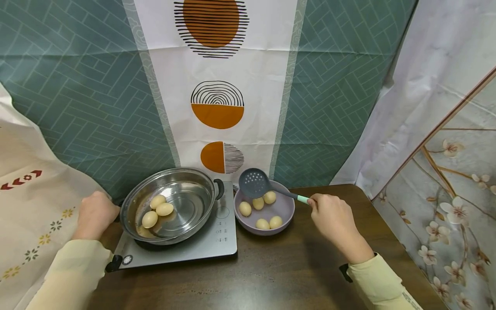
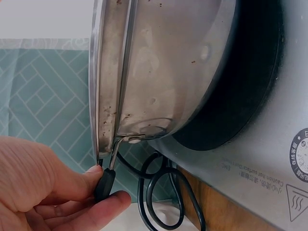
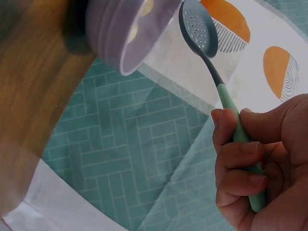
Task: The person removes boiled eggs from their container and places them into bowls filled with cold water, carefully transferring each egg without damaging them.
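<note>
A steel pan [image 1: 174, 206] sits tilted on a grey induction cooker [image 1: 217, 241] and holds three eggs [image 1: 156, 210]. My left hand [image 1: 94, 213] grips the pan's black left handle [image 2: 103, 185]; the pan wall [image 2: 159, 72] fills the left wrist view. To the right, a lilac bowl [image 1: 284, 213] holds several eggs [image 1: 263, 211]. My right hand [image 1: 333, 219] holds a grey slotted spoon [image 1: 254, 183] by its mint handle [image 3: 240, 139], its empty head above the bowl's far rim. The right wrist view shows the bowl [image 3: 115, 33] and the spoon head [image 3: 198, 29].
The cooker and bowl stand on a dark wooden table [image 1: 286, 271]. A black power cord [image 2: 159, 192] loops behind the cooker. A patterned cloth backdrop [image 1: 217, 86] hangs just behind, with cloth to the left [image 1: 27, 193] and a floral panel on the right [image 1: 457, 193].
</note>
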A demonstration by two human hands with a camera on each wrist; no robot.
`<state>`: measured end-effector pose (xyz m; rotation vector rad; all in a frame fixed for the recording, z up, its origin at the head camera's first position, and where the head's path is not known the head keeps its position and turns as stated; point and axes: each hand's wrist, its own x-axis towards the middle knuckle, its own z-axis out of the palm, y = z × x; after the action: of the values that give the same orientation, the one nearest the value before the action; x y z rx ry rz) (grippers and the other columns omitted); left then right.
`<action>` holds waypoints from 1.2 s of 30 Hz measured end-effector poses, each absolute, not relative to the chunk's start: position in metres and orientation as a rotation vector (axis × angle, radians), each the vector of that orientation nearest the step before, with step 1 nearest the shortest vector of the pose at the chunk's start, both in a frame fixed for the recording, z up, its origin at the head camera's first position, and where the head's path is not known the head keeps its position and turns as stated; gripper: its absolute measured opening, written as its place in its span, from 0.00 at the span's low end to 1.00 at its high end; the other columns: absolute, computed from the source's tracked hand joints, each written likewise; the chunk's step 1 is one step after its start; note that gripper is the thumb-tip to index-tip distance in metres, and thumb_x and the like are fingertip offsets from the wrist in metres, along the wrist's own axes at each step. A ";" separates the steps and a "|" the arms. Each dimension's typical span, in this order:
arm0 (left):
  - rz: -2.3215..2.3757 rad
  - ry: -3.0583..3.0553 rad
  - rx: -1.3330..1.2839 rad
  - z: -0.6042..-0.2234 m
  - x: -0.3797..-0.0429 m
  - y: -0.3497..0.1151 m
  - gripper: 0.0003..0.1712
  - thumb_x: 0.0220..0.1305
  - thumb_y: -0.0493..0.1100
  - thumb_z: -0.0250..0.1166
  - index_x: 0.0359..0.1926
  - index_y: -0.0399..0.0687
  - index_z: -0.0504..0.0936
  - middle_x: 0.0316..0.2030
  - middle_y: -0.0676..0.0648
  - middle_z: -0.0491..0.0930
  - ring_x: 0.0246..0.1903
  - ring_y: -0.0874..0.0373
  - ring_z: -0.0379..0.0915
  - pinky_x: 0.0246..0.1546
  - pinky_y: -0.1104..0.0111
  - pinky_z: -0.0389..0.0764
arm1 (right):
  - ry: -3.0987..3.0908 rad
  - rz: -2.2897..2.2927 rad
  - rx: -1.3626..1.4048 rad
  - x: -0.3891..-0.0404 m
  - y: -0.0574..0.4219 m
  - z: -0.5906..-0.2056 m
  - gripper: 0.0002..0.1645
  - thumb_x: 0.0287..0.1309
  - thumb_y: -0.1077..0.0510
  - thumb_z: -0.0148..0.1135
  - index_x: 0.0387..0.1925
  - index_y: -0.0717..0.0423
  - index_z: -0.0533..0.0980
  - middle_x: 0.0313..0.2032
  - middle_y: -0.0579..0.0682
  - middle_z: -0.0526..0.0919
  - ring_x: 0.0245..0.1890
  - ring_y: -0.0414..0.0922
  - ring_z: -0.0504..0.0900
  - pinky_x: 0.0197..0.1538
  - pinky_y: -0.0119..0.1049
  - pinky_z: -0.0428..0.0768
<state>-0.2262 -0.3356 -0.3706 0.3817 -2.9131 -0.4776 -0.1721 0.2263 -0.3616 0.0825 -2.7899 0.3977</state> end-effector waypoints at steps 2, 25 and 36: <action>-0.477 -2.912 0.383 -0.371 -0.226 -0.335 0.18 0.45 0.39 0.62 0.08 0.45 0.64 0.13 0.41 0.71 0.18 0.45 0.65 0.15 0.61 0.66 | -2.790 0.405 0.090 -0.173 0.222 -0.358 0.09 0.59 0.54 0.57 0.34 0.52 0.82 0.19 0.45 0.77 0.20 0.46 0.73 0.23 0.44 0.69; -0.494 -2.908 0.385 -0.370 -0.223 -0.334 0.19 0.46 0.38 0.61 0.07 0.48 0.62 0.09 0.47 0.65 0.16 0.49 0.61 0.15 0.62 0.63 | -2.579 0.405 0.303 -0.180 0.133 -0.342 0.10 0.59 0.54 0.58 0.23 0.50 0.77 0.17 0.43 0.72 0.15 0.42 0.70 0.17 0.36 0.64; -0.480 -2.899 0.351 -0.371 -0.223 -0.334 0.18 0.45 0.39 0.61 0.08 0.47 0.62 0.11 0.44 0.67 0.17 0.47 0.62 0.15 0.62 0.63 | -2.541 0.311 0.429 -0.187 0.083 -0.353 0.12 0.56 0.53 0.60 0.20 0.51 0.75 0.15 0.45 0.69 0.15 0.44 0.70 0.17 0.36 0.59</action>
<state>-0.2230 -0.3344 -0.3712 0.3512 -2.8991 -0.4797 -0.1871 0.0832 -0.3531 0.4294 -2.5411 0.3106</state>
